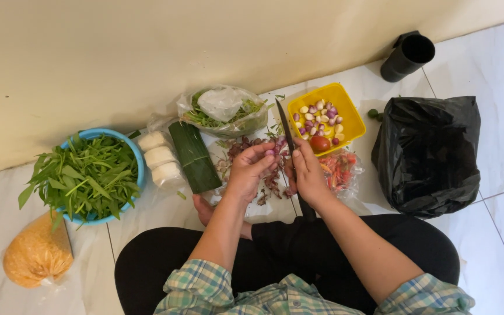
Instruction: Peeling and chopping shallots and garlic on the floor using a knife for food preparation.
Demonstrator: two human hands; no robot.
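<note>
A: Head view. What's hidden or unclear?

B: The knife [287, 135] handle is buried in the right hand [308, 172]; only the dark, narrow blade shows, pointing far toward the wall. The small purplish thing at the left hand's [248, 169] fingertips, likely a shallot [270, 153], is mostly covered by fingers. One bare foot [203, 209] pokes out under the left forearm. Contents of the black plastic bag [427, 153] at right can't be made out.

A: Hand pose?

B: Person sits cross-legged on white floor tiles [497, 76], forearms reaching forward, hands close together at centre. Left fingers curl in, pinching the shallot between thumb and fingertips. Right hand wrapped tight round the knife handle, blade edge just beside the shallot.

A: Where does it sit?

B: Above a scatter of papery reddish peels [246, 149], near the yellow tub [326, 119].

A: Materials, shapes?

B: Yellow tub square, plastic, holding peeled garlic cloves, shallots, one tomato. Near right of it, a clear bag of red chillies [339, 169]. Far centre, crinkled clear bag of greens [224, 111]. Left: round blue basin [137, 154] heaped with leafy green stalks; beside it white blocks [160, 157] in thin plastic and a banana-leaf roll [193, 156]. Near left, bag of orange-yellow granules [37, 255]. Far right, a black cylinder [408, 56] lying tipped by the wall.
</note>
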